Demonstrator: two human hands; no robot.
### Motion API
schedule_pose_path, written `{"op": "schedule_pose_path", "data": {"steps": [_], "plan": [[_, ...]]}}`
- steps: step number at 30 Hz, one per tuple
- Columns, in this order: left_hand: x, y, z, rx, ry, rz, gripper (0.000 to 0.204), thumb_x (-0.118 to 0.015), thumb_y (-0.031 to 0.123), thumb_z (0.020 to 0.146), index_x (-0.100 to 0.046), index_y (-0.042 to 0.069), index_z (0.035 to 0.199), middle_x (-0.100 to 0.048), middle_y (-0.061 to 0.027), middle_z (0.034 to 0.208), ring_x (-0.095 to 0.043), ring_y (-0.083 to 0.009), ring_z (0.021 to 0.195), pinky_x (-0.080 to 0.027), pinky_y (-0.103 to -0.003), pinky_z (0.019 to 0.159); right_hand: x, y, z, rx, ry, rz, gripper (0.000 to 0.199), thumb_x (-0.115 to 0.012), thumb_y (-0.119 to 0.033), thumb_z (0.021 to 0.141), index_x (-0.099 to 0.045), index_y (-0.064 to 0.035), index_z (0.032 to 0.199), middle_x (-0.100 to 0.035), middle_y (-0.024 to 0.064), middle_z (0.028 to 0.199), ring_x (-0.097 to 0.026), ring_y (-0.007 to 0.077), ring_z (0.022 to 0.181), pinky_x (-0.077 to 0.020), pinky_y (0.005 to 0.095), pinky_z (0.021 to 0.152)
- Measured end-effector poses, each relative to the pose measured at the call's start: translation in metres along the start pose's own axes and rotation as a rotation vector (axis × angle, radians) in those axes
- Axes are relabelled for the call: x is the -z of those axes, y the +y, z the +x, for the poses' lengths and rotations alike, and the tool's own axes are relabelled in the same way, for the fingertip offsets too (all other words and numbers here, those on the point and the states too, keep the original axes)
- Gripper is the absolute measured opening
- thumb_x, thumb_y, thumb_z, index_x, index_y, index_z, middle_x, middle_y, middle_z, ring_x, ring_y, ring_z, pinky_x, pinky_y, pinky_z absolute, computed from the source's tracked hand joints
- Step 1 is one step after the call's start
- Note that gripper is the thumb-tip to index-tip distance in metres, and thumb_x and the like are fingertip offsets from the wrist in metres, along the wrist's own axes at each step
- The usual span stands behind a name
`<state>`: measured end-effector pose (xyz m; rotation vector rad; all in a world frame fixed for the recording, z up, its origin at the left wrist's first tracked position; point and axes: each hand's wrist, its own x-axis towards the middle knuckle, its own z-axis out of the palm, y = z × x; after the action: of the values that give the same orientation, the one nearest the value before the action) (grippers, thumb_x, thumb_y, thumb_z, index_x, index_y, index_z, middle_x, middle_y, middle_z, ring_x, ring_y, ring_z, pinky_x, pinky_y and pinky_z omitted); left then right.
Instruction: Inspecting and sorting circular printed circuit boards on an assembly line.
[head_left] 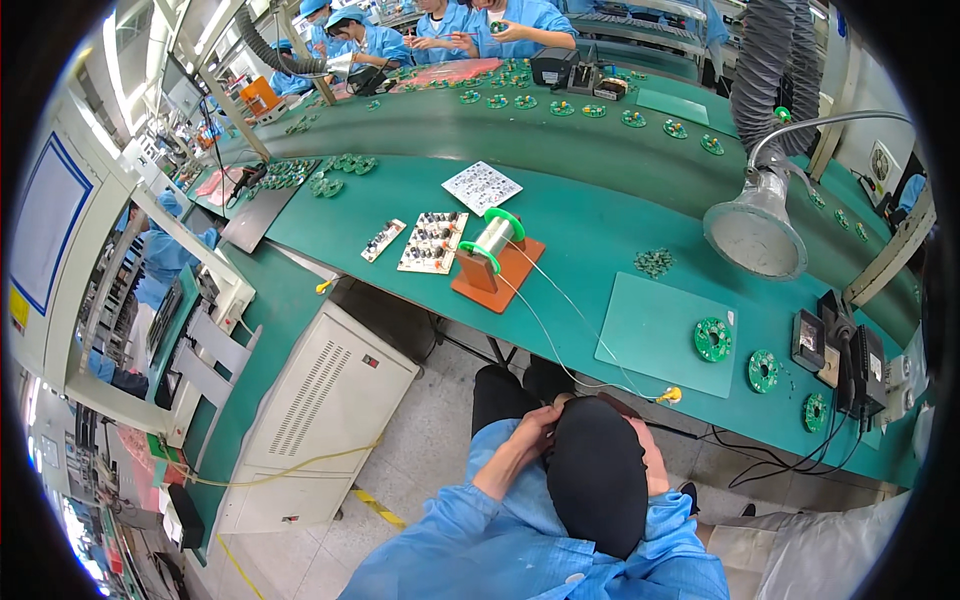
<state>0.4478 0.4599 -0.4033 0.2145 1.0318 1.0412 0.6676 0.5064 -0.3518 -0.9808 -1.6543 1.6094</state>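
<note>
A rounded black cloth cap is held low in front of my chest, over my blue work coat. My left hand is closed at its upper left edge, with the fingers curled against it. On the cap's right side part of my right hand shows; its fingers are hidden behind the cap. Beyond the hands, at the bench edge, lies a yellow plug-like end of a thin white cord. A solder wire spool stands on a brown holder.
The green bench carries white boards with parts, a pale green mat and round green circuit boards. A fume extraction hood hangs at the right. A white cabinet stands left. Co-workers in blue sit across.
</note>
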Motion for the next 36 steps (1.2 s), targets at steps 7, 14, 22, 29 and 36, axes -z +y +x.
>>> {"op": "schedule_pose_path", "data": {"steps": [7,14,22,29,36], "plan": [[-0.019,0.016,-0.016,-0.004,0.04,0.067,0.014,-0.057,0.027,0.09,-0.058,0.014,0.094,-0.058,0.0011,0.092,-0.053,-0.0136,0.088,-0.042,-0.03,0.076,-0.013,-0.029,0.012,-0.524,0.371,0.874,0.06,-0.06,-0.004,0.085,-0.037,-0.0065,0.141,-0.063,0.0162,0.106,-0.066,0.0228,0.087,-0.0553,0.0339,0.074],[-0.02,0.014,-0.017,-0.007,0.043,0.004,0.012,-0.057,0.027,0.091,-0.058,0.015,0.092,-0.058,0.0024,0.087,-0.054,-0.0123,0.082,-0.043,-0.029,0.072,0.002,0.076,0.017,-0.002,0.029,0.366,0.059,-0.059,-0.004,0.085,-0.037,-0.0062,0.14,-0.061,0.0166,0.111,-0.065,0.0234,0.089,-0.0552,0.0348,0.074],[-0.014,0.01,-0.012,-0.01,0.037,0.029,0.013,-0.056,0.029,0.091,-0.057,0.016,0.092,-0.058,0.003,0.089,-0.054,-0.0138,0.084,-0.041,-0.031,0.071,0.0,0.001,0.008,-0.528,0.146,0.853,0.054,-0.06,-0.006,0.087,-0.041,-0.0053,0.137,-0.062,0.0157,0.111,-0.067,0.0186,0.082,-0.0575,0.0284,0.061],[-0.006,0.002,-0.003,-0.031,0.063,0.013,0.011,-0.057,0.028,0.09,-0.056,0.017,0.089,-0.056,0.0015,0.086,-0.052,-0.0142,0.08,-0.04,-0.031,0.068,-0.004,-0.064,-0.023,-0.126,-0.066,-0.15,0.045,-0.059,-0.018,0.084,-0.051,-0.0055,0.126,-0.051,0.0151,0.128,-0.049,0.0278,0.12,-0.0396,0.0347,0.1],[-0.013,0.005,-0.006,-0.028,0.047,0.035,0.013,-0.056,0.028,0.09,-0.055,0.017,0.085,-0.055,0.0012,0.083,-0.052,-0.0147,0.077,-0.04,-0.031,0.068,-0.003,-0.063,-0.029,-0.106,-0.008,-0.042,0.047,-0.06,-0.018,0.084,-0.049,-0.0056,0.128,-0.05,0.015,0.128,-0.048,0.0297,0.119,-0.0378,0.0347,0.102]]}}
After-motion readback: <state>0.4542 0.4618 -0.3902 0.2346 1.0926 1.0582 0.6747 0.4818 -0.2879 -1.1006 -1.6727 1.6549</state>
